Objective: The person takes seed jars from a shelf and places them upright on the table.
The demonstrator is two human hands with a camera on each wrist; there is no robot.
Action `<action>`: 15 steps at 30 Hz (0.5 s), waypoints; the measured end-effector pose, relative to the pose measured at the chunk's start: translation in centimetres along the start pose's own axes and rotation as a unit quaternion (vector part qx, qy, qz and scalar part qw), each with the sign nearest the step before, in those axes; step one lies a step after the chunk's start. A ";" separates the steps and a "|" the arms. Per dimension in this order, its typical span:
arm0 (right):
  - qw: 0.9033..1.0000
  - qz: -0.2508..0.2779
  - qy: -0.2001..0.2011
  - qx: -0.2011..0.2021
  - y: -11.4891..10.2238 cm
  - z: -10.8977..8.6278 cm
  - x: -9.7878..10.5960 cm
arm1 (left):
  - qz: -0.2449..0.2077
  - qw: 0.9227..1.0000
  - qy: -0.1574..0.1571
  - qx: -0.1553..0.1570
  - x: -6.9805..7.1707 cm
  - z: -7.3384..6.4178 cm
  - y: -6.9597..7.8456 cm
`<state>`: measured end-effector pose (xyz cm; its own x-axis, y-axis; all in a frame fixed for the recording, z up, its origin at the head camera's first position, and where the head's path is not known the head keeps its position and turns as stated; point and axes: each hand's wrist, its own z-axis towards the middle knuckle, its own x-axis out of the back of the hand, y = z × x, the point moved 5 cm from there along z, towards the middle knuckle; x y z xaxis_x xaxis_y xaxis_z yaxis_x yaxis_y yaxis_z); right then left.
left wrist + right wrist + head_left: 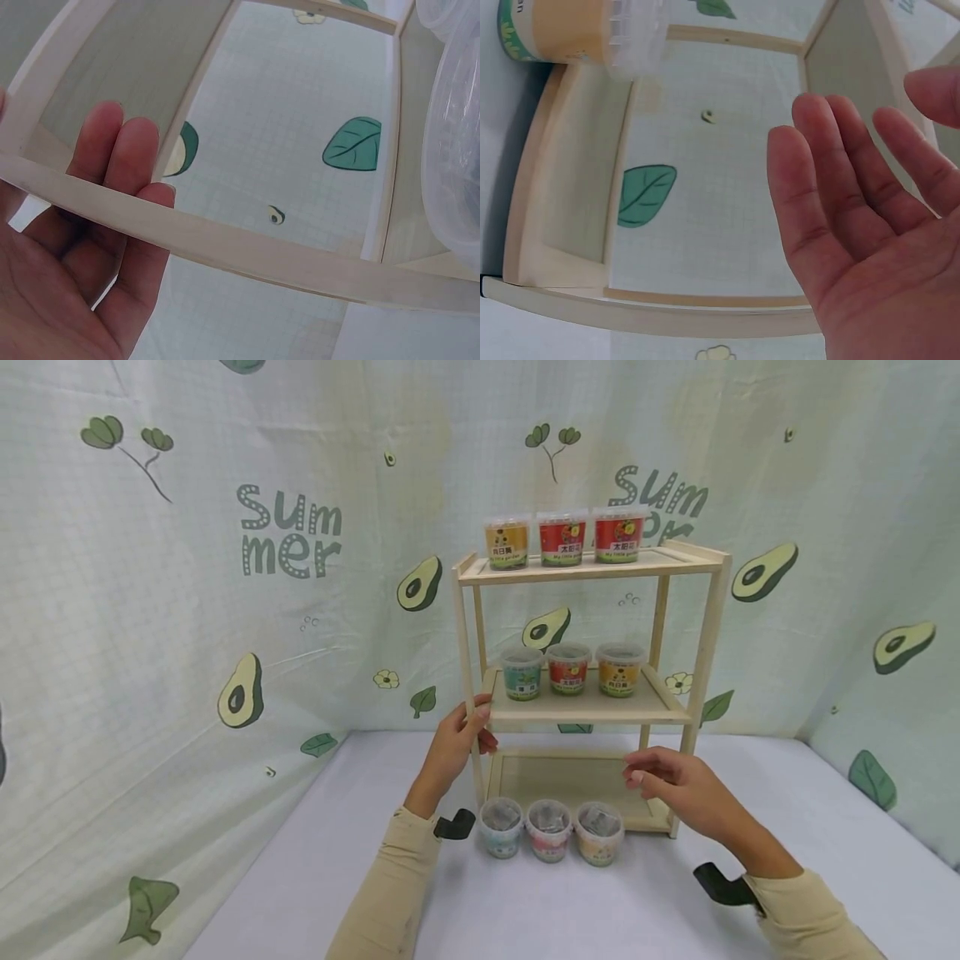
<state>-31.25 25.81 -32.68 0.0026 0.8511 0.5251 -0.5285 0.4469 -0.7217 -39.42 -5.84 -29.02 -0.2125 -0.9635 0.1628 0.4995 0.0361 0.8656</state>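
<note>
A three-tier wooden shelf (592,717) stands on the table. My left hand (452,747) holds its left front post (225,238), fingers curled round the wood just below the middle tier. In front of the bottom tier my right hand (678,785) hovers with loosely bent fingers, holding nothing and apart from the shelf. Three lidded tubs stand on the table before the shelf: a bluish one (501,841), a pink one (550,846) and a pale orange one (598,850). The orange tub (566,30) also shows in the right wrist view.
The middle tier bears a green tub (522,677), a red tub (567,673) and a yellow tub (619,673). On top stand another yellow tub (507,543) and two red tubs (562,540). An avocado-print curtain (300,610) hangs behind the white table (337,827).
</note>
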 end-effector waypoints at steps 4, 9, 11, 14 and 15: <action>0.999 -0.015 0.034 0.014 -1.0 -0.6 0.8 | 0.003 1.000 -0.010 0.001 -0.3 -0.1 0.0; 0.995 -0.038 0.084 0.039 -2.3 -0.5 1.6 | 0.002 1.000 -0.006 0.018 0.1 0.5 -2.0; 0.991 -0.045 0.112 0.050 -2.9 -0.1 2.0 | -0.003 1.000 0.001 0.017 0.3 0.9 -2.9; 0.986 -0.055 0.146 0.062 -3.8 0.6 2.5 | -0.008 1.000 0.005 0.016 0.5 1.0 -3.6; 0.984 -0.055 0.157 0.063 -4.1 0.9 2.7 | -0.007 1.000 0.005 0.016 0.6 1.0 -3.7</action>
<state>-29.86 26.01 -27.95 0.3175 0.8511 0.4181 -0.6115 0.5208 -0.5957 -42.26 -6.25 -31.65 -0.2110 -0.9665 0.1461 0.4694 0.0309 0.8824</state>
